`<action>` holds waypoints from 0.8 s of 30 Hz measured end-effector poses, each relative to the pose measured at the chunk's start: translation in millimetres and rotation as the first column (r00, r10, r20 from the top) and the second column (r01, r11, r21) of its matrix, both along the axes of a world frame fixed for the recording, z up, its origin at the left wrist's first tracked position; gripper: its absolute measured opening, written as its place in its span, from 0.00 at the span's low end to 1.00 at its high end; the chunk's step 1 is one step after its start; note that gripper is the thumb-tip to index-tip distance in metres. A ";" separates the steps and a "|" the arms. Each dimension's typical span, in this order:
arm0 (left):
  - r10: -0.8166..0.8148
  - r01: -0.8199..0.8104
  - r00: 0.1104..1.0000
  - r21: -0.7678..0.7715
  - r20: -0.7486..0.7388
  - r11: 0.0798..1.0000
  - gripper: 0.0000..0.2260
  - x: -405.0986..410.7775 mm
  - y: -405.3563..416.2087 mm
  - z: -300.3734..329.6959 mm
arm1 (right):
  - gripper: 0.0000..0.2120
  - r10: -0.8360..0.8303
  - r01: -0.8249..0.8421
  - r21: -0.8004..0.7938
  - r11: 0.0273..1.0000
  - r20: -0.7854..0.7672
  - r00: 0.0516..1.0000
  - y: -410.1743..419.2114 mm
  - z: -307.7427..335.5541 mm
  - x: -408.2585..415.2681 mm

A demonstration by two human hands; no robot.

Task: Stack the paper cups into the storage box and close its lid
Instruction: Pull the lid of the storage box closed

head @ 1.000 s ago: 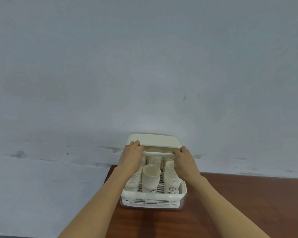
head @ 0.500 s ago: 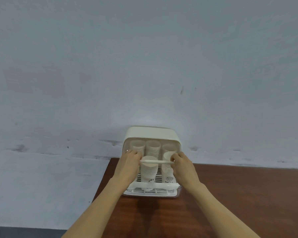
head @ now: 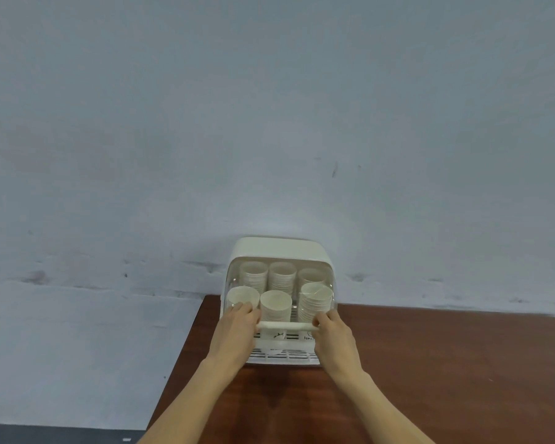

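A white storage box [head: 274, 248] stands at the far left corner of the brown table [head: 430, 363], against the wall. Several stacks of white paper cups [head: 276, 304] stand inside, seen through the clear roll-down lid [head: 329, 294]. The lid's white handle bar [head: 285, 326] sits low on the box front, a little above the slotted base [head: 282, 355]. My left hand [head: 234, 331] grips the bar's left end and my right hand [head: 332, 334] grips its right end.
A pale blue-grey wall [head: 269, 123] rises directly behind the box. The table's left edge [head: 177, 366] runs just left of the box, with a drop beyond it. Bare brown tabletop stretches to the right.
Both hands have drawn the lid's handle bar from the top of the box down over the front, so the clear lid now covers the cups.
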State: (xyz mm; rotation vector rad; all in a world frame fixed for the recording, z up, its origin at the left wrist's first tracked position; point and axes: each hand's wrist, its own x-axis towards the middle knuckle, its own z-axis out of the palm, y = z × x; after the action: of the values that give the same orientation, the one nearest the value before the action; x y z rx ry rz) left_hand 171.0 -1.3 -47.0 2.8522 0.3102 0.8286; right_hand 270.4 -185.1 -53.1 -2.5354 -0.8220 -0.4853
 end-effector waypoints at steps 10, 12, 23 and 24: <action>0.020 -0.021 1.000 -0.036 -0.002 0.999 0.11 -5.1 -3.0 -16.0 | 0.07 -0.030 0.032 0.053 0.998 -0.026 0.999 1.4 -17.0 -7.4; 0.027 -0.027 1.000 -0.023 -0.016 0.999 0.13 -5.7 -3.8 -17.0 | 0.08 -0.027 0.029 0.052 0.998 -0.028 0.999 1.1 -17.5 -7.4; 0.082 -0.091 0.983 -0.050 -0.163 0.995 0.13 -24.2 -19.7 -3.3 | 0.17 0.009 -0.017 -0.115 0.993 -0.069 0.998 -9.2 -7.4 -32.2; 0.099 -0.110 0.979 -0.052 -0.180 0.993 0.13 -27.7 -21.6 -1.7 | 0.17 0.008 -0.016 -0.132 0.991 -0.060 0.998 -10.5 -4.3 -34.0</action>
State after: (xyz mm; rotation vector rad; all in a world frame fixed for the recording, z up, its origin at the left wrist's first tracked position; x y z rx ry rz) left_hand 143.3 -22.8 -48.7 2.8772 0.5031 0.5719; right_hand 236.4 -195.5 -57.4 -2.6500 -0.8734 -0.3603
